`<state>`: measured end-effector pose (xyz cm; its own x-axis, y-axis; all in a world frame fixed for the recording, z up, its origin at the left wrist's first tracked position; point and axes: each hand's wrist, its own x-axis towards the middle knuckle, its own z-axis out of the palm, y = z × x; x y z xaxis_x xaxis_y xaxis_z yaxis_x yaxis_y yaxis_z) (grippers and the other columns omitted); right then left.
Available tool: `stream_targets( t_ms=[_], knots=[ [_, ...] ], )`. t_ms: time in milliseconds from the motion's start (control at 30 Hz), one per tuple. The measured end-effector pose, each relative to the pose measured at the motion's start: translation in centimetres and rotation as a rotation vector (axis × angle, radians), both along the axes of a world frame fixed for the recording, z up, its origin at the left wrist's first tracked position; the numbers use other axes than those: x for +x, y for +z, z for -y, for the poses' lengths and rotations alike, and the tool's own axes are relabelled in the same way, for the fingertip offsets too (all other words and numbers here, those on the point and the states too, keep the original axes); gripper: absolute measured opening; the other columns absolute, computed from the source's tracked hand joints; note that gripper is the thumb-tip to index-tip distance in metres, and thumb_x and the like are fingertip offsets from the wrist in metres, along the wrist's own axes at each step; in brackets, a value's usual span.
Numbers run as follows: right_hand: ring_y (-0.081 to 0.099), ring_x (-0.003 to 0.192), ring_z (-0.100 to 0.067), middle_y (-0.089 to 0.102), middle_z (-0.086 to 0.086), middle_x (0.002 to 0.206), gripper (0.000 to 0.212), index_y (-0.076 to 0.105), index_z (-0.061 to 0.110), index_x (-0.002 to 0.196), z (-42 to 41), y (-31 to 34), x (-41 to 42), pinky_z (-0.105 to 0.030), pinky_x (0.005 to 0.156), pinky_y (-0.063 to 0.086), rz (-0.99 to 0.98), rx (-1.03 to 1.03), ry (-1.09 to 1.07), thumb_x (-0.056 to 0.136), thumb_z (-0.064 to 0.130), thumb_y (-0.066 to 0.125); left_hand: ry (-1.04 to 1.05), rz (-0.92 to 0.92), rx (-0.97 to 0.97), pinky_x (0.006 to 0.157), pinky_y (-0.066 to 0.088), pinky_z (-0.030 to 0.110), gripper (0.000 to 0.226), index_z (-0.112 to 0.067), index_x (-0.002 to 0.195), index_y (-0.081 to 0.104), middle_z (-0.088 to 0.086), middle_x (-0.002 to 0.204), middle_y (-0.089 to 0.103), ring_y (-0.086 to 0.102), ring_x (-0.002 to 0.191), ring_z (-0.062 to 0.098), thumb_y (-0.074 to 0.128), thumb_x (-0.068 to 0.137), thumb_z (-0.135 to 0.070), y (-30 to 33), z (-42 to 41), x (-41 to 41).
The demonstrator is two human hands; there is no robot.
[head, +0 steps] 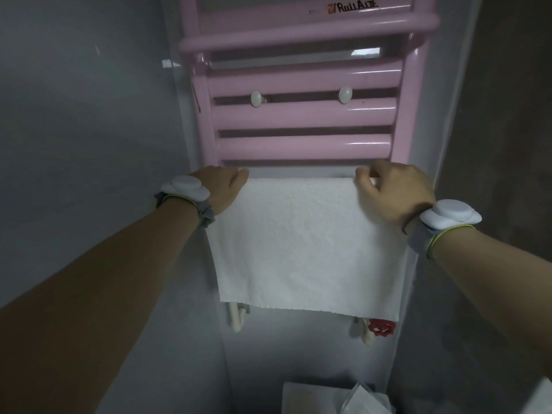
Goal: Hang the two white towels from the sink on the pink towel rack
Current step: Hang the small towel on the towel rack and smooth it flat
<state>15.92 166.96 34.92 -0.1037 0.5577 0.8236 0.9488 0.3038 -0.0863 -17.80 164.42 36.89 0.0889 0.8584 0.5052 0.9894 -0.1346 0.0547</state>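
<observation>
Both hands are up at the rack's lowest bar: our left hand (222, 186) closes over the top left corner of the white terry-cloth towel (304, 246), fingers curled behind the fold where we cannot see them, and our right hand (391, 191) pinches the top right corner between thumb and bent fingers. Each wrist carries a white puck-shaped sensor on a grey strap (448, 219).

Between our hands the towel is draped over the bar and hangs flat in front, its lower hem just covering the white pipe fittings and leaving the red valve wheel (382, 327) showing below.

Beyond that rises the pink tubular metal towel rack (304, 115), with two white round knobs (345, 94) between its upper bars.

We judge the main risk to be balance. How much cloth lies behind the bar is hidden; if it is little, the front weight could drag the towel off once we let go. Releasing one corner first could skew it sideways. The hem may also snag on the valve. Only one towel is on the rack, and neither the second towel nor the sink is in view.
</observation>
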Motion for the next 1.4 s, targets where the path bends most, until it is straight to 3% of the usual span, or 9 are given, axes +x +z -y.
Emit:
stream_targets(
  t_ms=[200,333,533,633,700,767,1000,1133,1400],
  knots=[
    [0.058,0.074,-0.035,0.065,-0.012,0.078,0.042,0.059,0.012,0.084,1.5,1.0,-3.9,-0.040,0.078,0.042,0.263,0.101,0.103,0.095,0.043,0.033,-0.201,-0.191,0.250,0.062,0.043,0.035,0.032,-0.019,0.078,0.040,0.000,0.071,0.048,0.049,0.063,0.025,0.024,0.100,-0.035,0.0,0.7,5.5],
    [0.062,0.071,-0.036,0.065,-0.009,0.074,0.051,0.046,0.015,0.077,1.9,0.3,-4.2,-0.039,0.069,0.042,0.382,0.035,0.084,0.098,0.052,0.018,-0.189,-0.196,0.212,0.061,0.041,0.036,0.028,-0.020,0.081,0.035,-0.002,0.065,0.040,0.045,0.060,0.025,0.021,0.102,-0.032,-1.5,0.3,6.8],
    [0.063,0.087,-0.034,0.068,-0.007,0.093,0.055,0.055,0.013,0.096,2.8,1.1,-3.3,-0.035,0.069,0.026,0.391,-0.086,0.018,0.101,0.055,0.020,-0.066,-0.185,0.158,0.059,0.043,0.039,0.030,-0.018,0.079,0.034,0.002,0.065,0.042,0.044,0.060,0.026,0.020,0.102,-0.032,-1.4,1.0,4.3],
    [0.060,0.084,-0.036,0.067,-0.015,0.092,0.052,0.057,0.012,0.094,2.2,1.1,-3.8,-0.041,0.080,0.038,0.396,-0.040,0.043,0.100,0.051,0.023,0.043,-0.193,0.117,0.077,0.051,0.041,0.037,-0.018,0.104,0.052,0.012,0.099,0.065,0.059,0.081,0.030,0.020,0.101,-0.036,-1.1,1.4,3.8],
    [0.059,0.081,-0.037,0.065,-0.018,0.089,0.046,0.060,0.008,0.098,3.1,1.3,-4.7,-0.043,0.081,0.040,0.391,0.027,0.096,0.096,0.043,0.030,0.080,-0.151,0.140,0.090,0.049,0.042,0.046,-0.018,0.131,0.048,0.012,0.123,0.061,0.059,0.103,0.033,0.021,0.101,-0.038,-1.3,2.6,3.9],
    [0.057,0.077,-0.037,0.062,-0.018,0.085,0.037,0.061,0.006,0.099,4.2,1.5,-6.4,-0.042,0.078,0.041,0.350,0.137,0.166,0.094,0.035,0.038,0.065,-0.166,0.214,0.090,0.047,0.042,0.050,-0.018,0.136,0.044,0.012,0.125,0.060,0.057,0.106,0.034,0.020,0.098,-0.040,-1.4,3.8,4.3],
    [0.055,0.066,-0.037,0.057,-0.015,0.073,0.015,0.058,0.005,0.082,9.4,-0.8,-11.9,-0.036,0.059,0.031,0.283,0.137,0.502,0.089,0.017,0.053,0.202,-0.283,0.153,0.088,0.044,0.041,0.041,-0.011,0.130,0.048,0.014,0.124,0.057,0.057,0.106,0.035,0.031,0.100,-0.034,-2.3,11.7,4.8],
    [0.053,0.071,-0.034,0.056,-0.012,0.077,0.018,0.053,0.008,0.081,12.1,-3.4,-14.2,-0.034,0.062,0.026,0.264,-0.020,0.673,0.094,0.019,0.048,0.259,-0.342,0.116,0.070,0.032,0.035,0.033,-0.007,0.110,0.054,0.015,0.105,0.061,0.057,0.092,0.036,0.034,0.100,-0.032,-3.4,16.5,3.4],
    [0.044,0.061,-0.025,0.046,-0.003,0.067,0.024,0.046,0.011,0.075,19.0,-7.2,-19.3,-0.030,0.057,0.031,0.284,-0.245,0.865,0.096,0.024,0.042,0.427,-0.265,-0.076,0.068,0.038,0.032,0.026,-0.016,0.083,0.047,0.012,0.093,0.064,0.061,0.086,0.035,0.037,0.097,-0.036,-7.5,25.2,0.2]
  ],
)
